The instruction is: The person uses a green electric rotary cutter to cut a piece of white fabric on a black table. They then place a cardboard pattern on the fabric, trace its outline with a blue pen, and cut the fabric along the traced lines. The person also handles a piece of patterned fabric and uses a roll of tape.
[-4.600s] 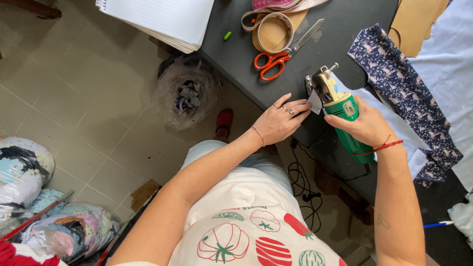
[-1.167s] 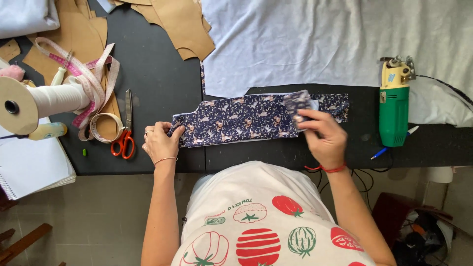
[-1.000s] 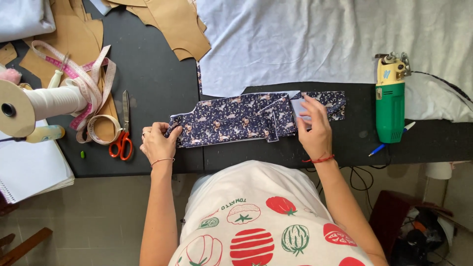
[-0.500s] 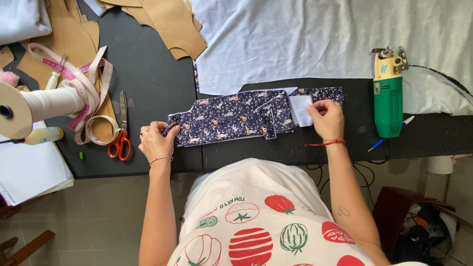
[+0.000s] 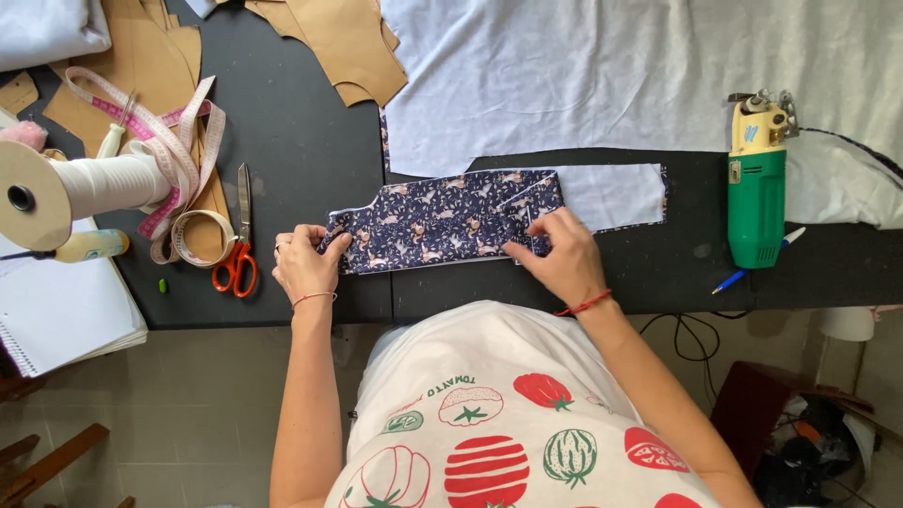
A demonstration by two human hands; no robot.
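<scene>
Lying flat on the black table (image 5: 301, 141), near its front edge, is a long strip of dark blue cloth (image 5: 433, 221) with tiny pale animal shapes all over it. The right part of the strip is folded over, so its plain white back (image 5: 611, 193) shows there.

The left hand (image 5: 306, 263) pinches the left end of the strip, with its fingers curled tight on the cloth. The right hand (image 5: 560, 254) presses down on the fold near the middle, with its fingers bent close together and gripping the folded edge.

A big sheet of soft white cloth (image 5: 611, 66) covers the back of the table. A green and yellow cutting machine (image 5: 757, 179) stands on the right, well apart from the hands. It has a small pale square label near its top. A blue pen (image 5: 752, 268) lies just beside it.

On the left are scissors with orange handles (image 5: 235, 254), a curled pink and white measuring tape (image 5: 179, 160), and a fat roll of white ribbon (image 5: 85, 183). Brown paper shapes (image 5: 339, 42) lie at the back. A white notebook (image 5: 61, 310) with a wire spine sits at the left corner.
</scene>
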